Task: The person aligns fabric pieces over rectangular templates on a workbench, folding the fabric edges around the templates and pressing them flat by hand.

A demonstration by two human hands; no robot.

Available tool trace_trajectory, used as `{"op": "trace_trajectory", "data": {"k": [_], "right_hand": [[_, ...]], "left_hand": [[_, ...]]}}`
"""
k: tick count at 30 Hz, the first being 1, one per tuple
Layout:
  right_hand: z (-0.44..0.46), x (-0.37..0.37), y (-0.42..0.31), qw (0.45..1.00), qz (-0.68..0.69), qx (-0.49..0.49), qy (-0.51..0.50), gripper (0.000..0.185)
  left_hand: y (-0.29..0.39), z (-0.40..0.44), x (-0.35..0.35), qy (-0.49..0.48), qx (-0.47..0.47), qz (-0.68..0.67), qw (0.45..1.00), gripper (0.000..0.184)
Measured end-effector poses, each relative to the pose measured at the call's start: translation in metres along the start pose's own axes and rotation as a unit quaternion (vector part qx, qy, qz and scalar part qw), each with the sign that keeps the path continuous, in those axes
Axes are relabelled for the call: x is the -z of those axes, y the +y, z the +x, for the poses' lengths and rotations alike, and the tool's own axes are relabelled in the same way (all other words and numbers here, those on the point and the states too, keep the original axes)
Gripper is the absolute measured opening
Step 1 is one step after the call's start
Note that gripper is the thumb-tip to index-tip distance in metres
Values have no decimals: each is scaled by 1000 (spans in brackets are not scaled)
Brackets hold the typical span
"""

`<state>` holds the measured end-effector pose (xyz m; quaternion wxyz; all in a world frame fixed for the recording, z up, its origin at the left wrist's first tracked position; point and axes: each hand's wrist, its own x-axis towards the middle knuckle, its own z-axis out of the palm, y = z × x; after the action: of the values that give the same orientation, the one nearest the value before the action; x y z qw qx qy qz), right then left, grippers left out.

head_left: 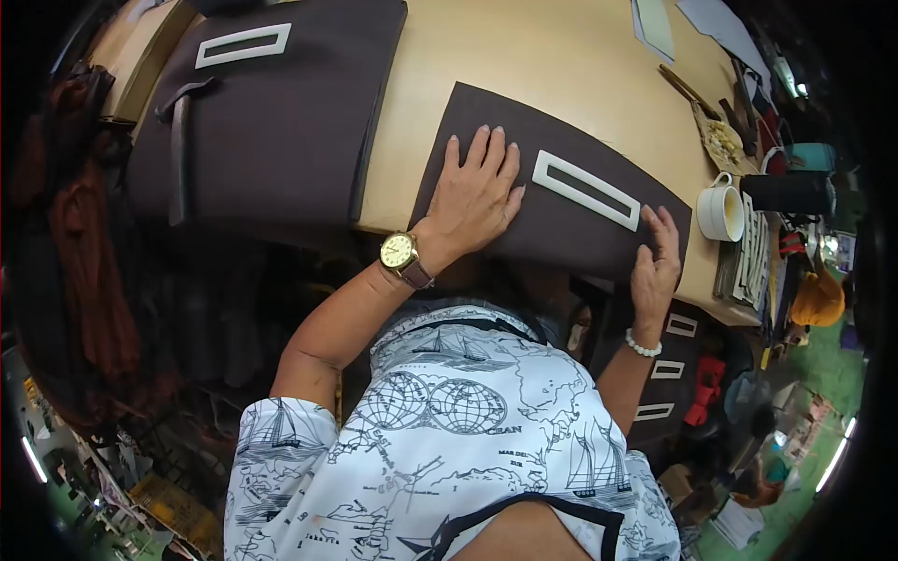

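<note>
A dark brown sheet (561, 229) lies on the wooden table, its front edge over the table's edge. A white rectangular frame with a long slot (587, 191) sits on it. My left hand (475, 196) rests flat on the sheet, left of the frame, fingers spread. Near the frame's right end is my right hand (657, 262), held at the sheet's right side with fingers apart and nothing visible in them. Dark brown material (271, 131) at the left bears another white frame (243, 45) and a hammer (180, 150).
A white mug (721, 210) stands at the table's right, beside a stack of strips (750, 257). Behind it are a brush-like tool (692, 92) and a black cylindrical object (790, 194). Below the table's right side, dark material bears several white frames (667, 369).
</note>
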<state>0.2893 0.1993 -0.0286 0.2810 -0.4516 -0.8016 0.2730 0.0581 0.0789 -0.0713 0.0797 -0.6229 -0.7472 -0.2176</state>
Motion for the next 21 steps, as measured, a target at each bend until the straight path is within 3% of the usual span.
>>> {"op": "trace_trajectory", "data": {"k": [12,19,21], "right_hand": [[-1,-8,22,999,22,-19,37,55],[1,-12,20,999,18,-27,5,55],[-2,-13,17,991,-129,10,-27,58]], "left_hand": [[2,1,2,-10,6,3,1000,48],[2,0,3,-12,8,8,1000,47],[3,0,2,-8,8,7,1000,47]]}}
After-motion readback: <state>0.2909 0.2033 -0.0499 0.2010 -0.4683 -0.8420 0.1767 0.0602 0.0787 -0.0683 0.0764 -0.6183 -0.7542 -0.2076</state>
